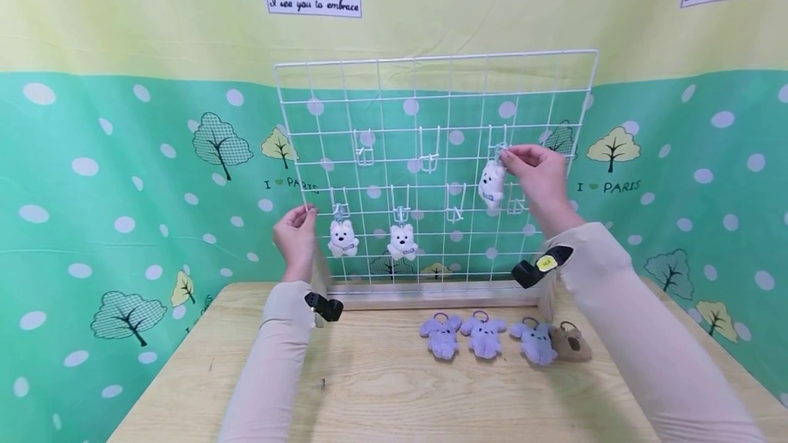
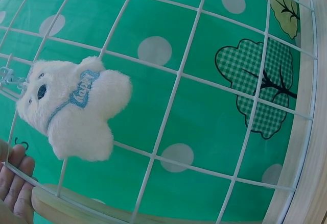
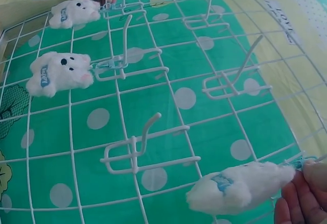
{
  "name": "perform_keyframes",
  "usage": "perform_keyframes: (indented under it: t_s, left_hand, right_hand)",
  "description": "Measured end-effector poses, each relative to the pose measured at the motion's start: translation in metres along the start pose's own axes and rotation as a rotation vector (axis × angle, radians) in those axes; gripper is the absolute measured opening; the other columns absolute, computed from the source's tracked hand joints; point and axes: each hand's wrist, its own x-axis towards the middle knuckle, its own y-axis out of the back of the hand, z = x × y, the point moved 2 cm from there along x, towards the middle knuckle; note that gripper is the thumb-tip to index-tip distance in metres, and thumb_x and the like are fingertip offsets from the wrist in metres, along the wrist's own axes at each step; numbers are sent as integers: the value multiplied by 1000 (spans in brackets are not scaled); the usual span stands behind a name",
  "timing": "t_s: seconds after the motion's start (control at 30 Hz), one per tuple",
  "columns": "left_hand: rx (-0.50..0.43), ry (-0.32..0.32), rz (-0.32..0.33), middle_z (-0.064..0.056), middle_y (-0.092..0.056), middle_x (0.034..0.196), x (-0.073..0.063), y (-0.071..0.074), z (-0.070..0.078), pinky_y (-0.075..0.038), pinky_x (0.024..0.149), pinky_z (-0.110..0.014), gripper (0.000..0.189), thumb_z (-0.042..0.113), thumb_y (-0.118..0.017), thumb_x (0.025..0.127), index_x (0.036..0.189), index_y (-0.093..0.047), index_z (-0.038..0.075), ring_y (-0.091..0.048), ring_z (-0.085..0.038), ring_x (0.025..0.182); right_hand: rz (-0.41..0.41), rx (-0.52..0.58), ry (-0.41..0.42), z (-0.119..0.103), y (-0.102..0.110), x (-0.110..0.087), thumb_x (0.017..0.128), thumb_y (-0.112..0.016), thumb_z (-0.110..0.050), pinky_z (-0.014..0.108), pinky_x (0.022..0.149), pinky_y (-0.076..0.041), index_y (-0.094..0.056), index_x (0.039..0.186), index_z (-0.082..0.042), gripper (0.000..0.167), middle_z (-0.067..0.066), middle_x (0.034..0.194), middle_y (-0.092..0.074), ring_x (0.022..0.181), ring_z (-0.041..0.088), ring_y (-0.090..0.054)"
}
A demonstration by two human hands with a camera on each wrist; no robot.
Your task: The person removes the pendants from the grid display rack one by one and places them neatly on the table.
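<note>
So I'm standing here watching, and the white bear plush (image 1: 491, 185) is up at the right side of the wire rack (image 1: 437, 58), in front of the right-hand hook in the upper row. The right hand (image 1: 540, 180) has a narrow grip, thumb and fingers pinching up by the clasp (image 3: 295, 163) with the plush hanging below; can't tell from here if it's seated on the hook. The left hand (image 1: 295, 238) pinches the rack's left edge. My take: the bear's super light, soft and fuzzy, squishes without harm and isn't slippery, but it'd probably swing and twist if you held it by the body. The clasp looks like the stiff bit, so top end is the place to hold, imo. The rack probably flexes or tips a little if pushed, so a hand on the edge makes sense. As for containers, I can't spot any box or tray; the rack does that job, with a left bear (image 1: 343, 238) and a middle bear (image 1: 403, 242) on lower hooks. Three lilac plushes (image 1: 484, 339) and a brown plush (image 1: 574, 345) lie on the bench (image 1: 382, 388) in front, loops facing the rack.
</note>
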Motion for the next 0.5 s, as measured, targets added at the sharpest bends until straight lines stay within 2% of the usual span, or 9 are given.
perform_keyframes:
  t_s: [0.23,0.5]
  left_hand:
    - [-1,-6,9,-12,-69,108,0,1,0,-53,86,-19,20,11,-65,88,107,-69,5,-65,-16,98]
    - [2,-2,7,-12,-69,109,-1,0,1,-53,86,-19,20,11,-65,88,107,-69,5,-65,-15,99]
  right_hand:
    - [-47,5,14,-6,15,-6,85,-70,-23,11,75,-52,-66,104,-7,25,-10,85,-68,81,5,-63]
    - [-121,-5,31,-13,29,-18,84,-71,-27,11,75,-53,-66,101,-11,25,-12,84,-68,82,6,-65]
